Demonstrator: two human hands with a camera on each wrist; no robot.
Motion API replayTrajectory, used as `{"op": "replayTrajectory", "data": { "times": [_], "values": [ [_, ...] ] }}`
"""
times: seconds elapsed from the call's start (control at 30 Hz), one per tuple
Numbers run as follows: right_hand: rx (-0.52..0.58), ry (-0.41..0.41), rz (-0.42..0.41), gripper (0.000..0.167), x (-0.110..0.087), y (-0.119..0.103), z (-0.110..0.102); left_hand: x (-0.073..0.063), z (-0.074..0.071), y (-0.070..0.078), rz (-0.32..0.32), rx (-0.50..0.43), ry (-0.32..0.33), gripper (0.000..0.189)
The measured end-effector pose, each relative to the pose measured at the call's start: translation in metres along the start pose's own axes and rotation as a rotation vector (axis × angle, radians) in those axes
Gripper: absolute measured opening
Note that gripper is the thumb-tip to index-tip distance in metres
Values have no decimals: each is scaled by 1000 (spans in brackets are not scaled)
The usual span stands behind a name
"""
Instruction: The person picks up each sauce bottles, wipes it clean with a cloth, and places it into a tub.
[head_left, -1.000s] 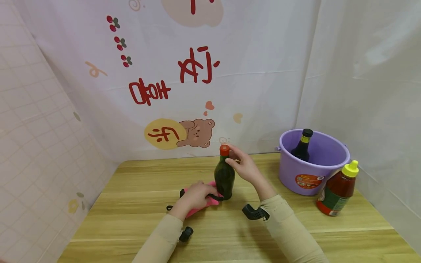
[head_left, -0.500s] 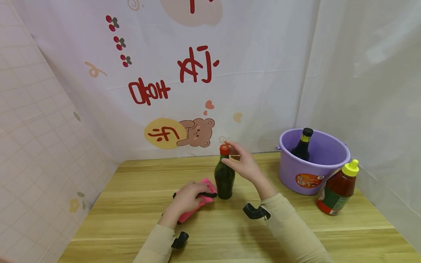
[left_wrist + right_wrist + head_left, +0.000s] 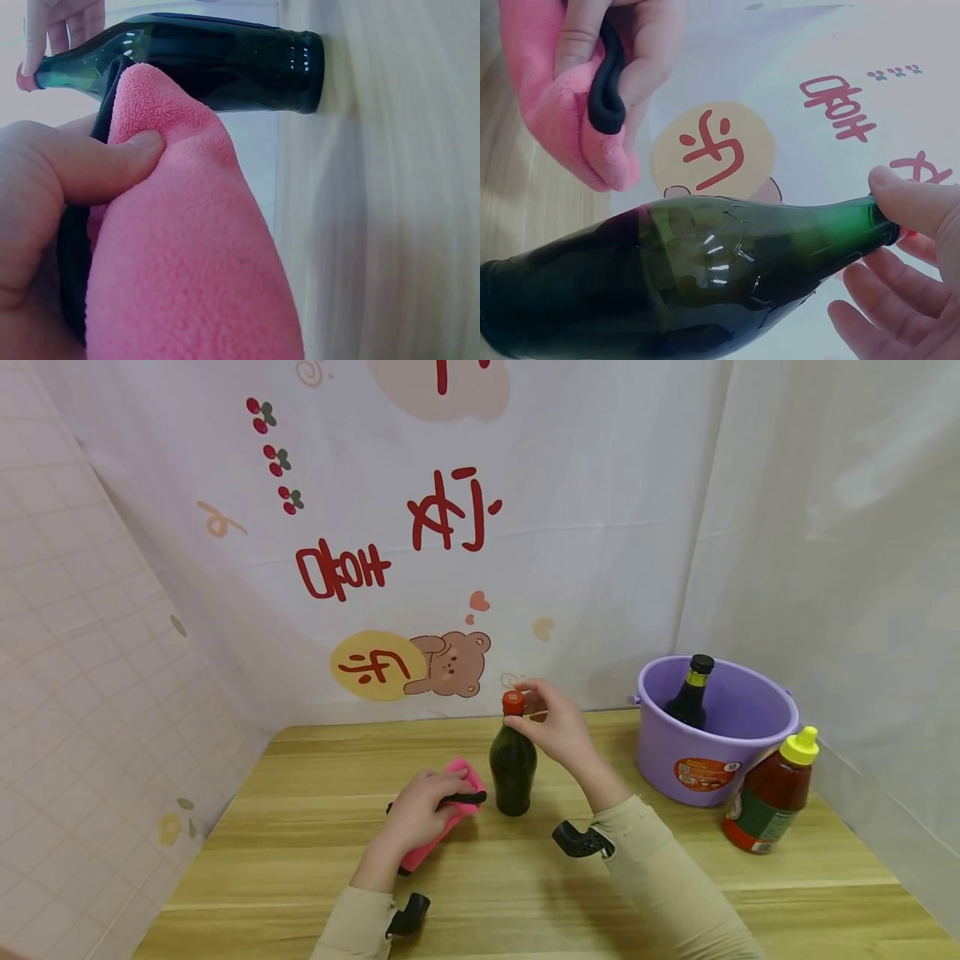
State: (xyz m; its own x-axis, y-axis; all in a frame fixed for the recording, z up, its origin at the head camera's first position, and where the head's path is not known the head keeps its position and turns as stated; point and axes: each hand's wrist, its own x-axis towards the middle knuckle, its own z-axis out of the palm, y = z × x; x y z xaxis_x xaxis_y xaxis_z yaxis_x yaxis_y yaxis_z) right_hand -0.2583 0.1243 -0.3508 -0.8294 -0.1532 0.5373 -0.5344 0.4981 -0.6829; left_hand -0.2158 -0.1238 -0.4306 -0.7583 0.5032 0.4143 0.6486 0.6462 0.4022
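Observation:
A dark green glass bottle (image 3: pixel 513 768) with a red cap (image 3: pixel 513 702) stands upright on the table. At its neck, my right hand (image 3: pixel 558 727) has the thumb on one side and curled fingers on the other, just below and around the cap. My left hand (image 3: pixel 420 806) grips a folded pink cloth (image 3: pixel 187 247) with black edging, left of the bottle. In the left wrist view the thumb presses on the plush pink side. A small gap separates the cloth from the bottle in the head view. The bottle's green neck (image 3: pixel 832 229) shows clearly in the right wrist view.
A purple bucket (image 3: pixel 652 739) stands at the back right, with a dark black-capped bottle (image 3: pixel 688 702) leaning inside. Beside it a red sauce bottle (image 3: pixel 772 793) with a yellow cap stands on the wooden table (image 3: pixel 315 860). A printed white curtain (image 3: pixel 600 568) hangs behind.
My left hand has drawn the cloth leftward, away from the bottle's base. My right hand's fingers spread a little off the bottle's top, then closed in on the neck again. The bottle has stayed put.

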Motion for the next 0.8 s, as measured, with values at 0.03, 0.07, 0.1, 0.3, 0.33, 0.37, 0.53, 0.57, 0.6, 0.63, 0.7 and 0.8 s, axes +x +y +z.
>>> {"op": "replayTrajectory", "data": {
  "times": [0.03, 0.07, 0.1, 0.3, 0.33, 0.37, 0.53, 0.57, 0.6, 0.63, 0.7, 0.8],
  "values": [
    [-7, 2, -2, 51, 0, -1, 0, 0, 0, 1, 2, -5, 8, 25],
    [-16, 3, -6, 50, 0, -1, 0, 0, 0, 1, 0, -12, 12, 25],
    [-26, 5, -11, 50, 0, -1, 1, 0, 0, 2, -2, -19, 15, 26],
    [-63, 2, -45, 44, 0, -1, 2, 0, 0, 6, -1, -46, 38, 27],
    [-67, 1, -47, 44, 0, 0, 2, 1, 0, 7, 1, -47, 42, 27],
    [-66, 1, -49, 43, 0, 0, 1, 1, 0, 8, 4, -49, 44, 27],
    [-50, 13, -63, 41, -3, 2, -2, 2, 0, 10, 24, -36, 53, 27],
    [-43, 17, -68, 41, -4, 2, -3, 2, 1, 10, 25, -35, 58, 27],
    [-40, 22, -76, 41, -5, 3, -4, 2, 1, 10, 25, -35, 64, 27],
    [-36, 25, -82, 41, -6, 4, -5, 2, 2, 10, 26, -35, 70, 27],
    [-30, 33, -91, 40, -8, 6, -8, 2, 2, 9, 36, -40, 82, 27],
    [-13, 46, -87, 40, -12, 8, -13, 2, 4, 9, 57, -37, 88, 28]
  ]
}}
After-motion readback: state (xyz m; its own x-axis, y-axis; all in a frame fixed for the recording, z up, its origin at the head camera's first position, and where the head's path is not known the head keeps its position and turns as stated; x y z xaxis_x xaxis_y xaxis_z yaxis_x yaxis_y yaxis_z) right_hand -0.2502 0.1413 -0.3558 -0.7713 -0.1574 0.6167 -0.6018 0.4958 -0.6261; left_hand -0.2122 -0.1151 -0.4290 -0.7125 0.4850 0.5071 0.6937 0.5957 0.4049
